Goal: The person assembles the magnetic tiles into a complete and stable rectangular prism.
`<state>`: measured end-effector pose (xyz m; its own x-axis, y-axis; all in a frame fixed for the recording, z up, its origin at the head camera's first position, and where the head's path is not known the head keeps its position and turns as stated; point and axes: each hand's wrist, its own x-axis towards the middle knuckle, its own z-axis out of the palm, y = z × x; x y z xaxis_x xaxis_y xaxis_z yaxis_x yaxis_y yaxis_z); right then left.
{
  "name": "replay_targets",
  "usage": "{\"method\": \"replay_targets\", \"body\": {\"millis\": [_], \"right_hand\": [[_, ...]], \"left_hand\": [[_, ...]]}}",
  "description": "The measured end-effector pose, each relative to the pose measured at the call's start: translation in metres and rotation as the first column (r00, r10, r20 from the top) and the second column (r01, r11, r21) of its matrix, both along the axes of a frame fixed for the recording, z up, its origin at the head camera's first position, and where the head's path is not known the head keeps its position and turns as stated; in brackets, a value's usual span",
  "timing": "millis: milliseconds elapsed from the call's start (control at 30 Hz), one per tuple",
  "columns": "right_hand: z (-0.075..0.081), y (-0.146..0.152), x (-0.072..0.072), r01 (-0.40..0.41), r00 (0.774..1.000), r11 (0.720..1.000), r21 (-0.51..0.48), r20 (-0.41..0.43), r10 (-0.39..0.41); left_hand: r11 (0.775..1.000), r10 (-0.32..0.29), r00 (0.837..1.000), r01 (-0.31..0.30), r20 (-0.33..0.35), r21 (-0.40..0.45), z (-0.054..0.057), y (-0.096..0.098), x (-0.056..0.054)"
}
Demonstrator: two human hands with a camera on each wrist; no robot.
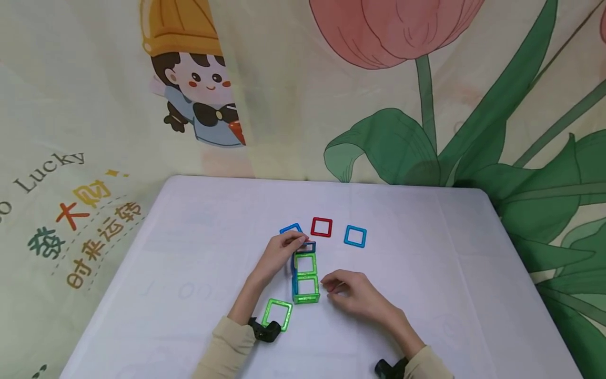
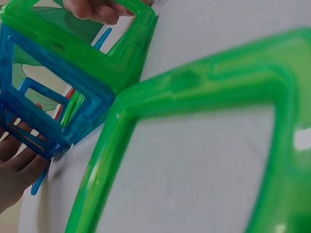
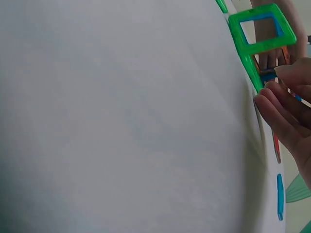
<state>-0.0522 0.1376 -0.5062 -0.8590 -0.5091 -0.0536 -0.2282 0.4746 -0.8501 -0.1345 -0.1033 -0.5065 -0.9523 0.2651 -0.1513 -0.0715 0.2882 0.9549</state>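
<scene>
Nearest, two tan sleeves [image 1: 224,345] are reaching in over the white table [image 1: 165,273], and a black wrist camera [image 1: 267,331] is sitting on each wrist. The left one is partly covering the lower edge of a loose green tile [image 1: 288,317], which is lying flat just beside the near end of the build [image 1: 306,275].

That build is standing near the middle of the table, between the hands; green tiles are forming its top and near end, and blue tiles are forming its left side. The right hand [image 1: 352,292] is hovering just beside its right side with fingers loosely bent, gripping nothing that shows. Farther along, the left hand [image 1: 279,255] is pinching the upright blue tile [image 1: 314,247] at the build's far end, thumb and forefinger meeting by its upper edge.

Past this hand, another blue tile [image 1: 290,227] is lying partly hidden behind the fingers. A red tile [image 1: 322,219] is lying flat to the right of it, and a third blue tile [image 1: 356,228] is lying farther right, apart from the rest. Beyond the table's far edge, a printed cloth [image 1: 279,105] is showing a pink tulip and a cartoon child.
</scene>
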Motion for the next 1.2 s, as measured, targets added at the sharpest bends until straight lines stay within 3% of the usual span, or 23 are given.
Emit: {"method": "replay_targets", "body": {"millis": [200,333,600,833,1000,1200], "right_hand": [[0.004,0.011,-0.009,0.105,0.993,0.992,0.072,-0.055,-0.101],[0.007,0.017,-0.017,0.180,0.982,0.977,0.112,-0.079,-0.172],[0.008,0.027,-0.034,0.284,0.954,0.946,0.156,-0.141,-0.263],[0.005,0.037,-0.048,0.325,0.923,0.932,0.162,-0.268,-0.276],[0.005,0.039,-0.056,0.337,0.910,0.924,0.178,-0.314,-0.272],[0.007,0.035,-0.066,0.390,0.898,0.876,0.285,-0.330,-0.292]], "left_hand": [[0.991,0.121,0.993,-0.120,0.015,-0.055,0.001,-0.002,0.003],[0.984,0.165,0.986,-0.163,0.024,-0.068,0.004,-0.001,0.007],[0.978,0.197,0.980,-0.194,0.031,-0.080,0.005,0.000,0.011],[0.978,0.200,0.979,-0.198,0.034,-0.063,0.003,-0.003,0.014],[0.978,0.203,0.978,-0.201,0.042,-0.051,0.000,-0.005,0.014],[0.978,0.204,0.978,-0.202,0.036,-0.050,-0.002,-0.008,0.016]]}}
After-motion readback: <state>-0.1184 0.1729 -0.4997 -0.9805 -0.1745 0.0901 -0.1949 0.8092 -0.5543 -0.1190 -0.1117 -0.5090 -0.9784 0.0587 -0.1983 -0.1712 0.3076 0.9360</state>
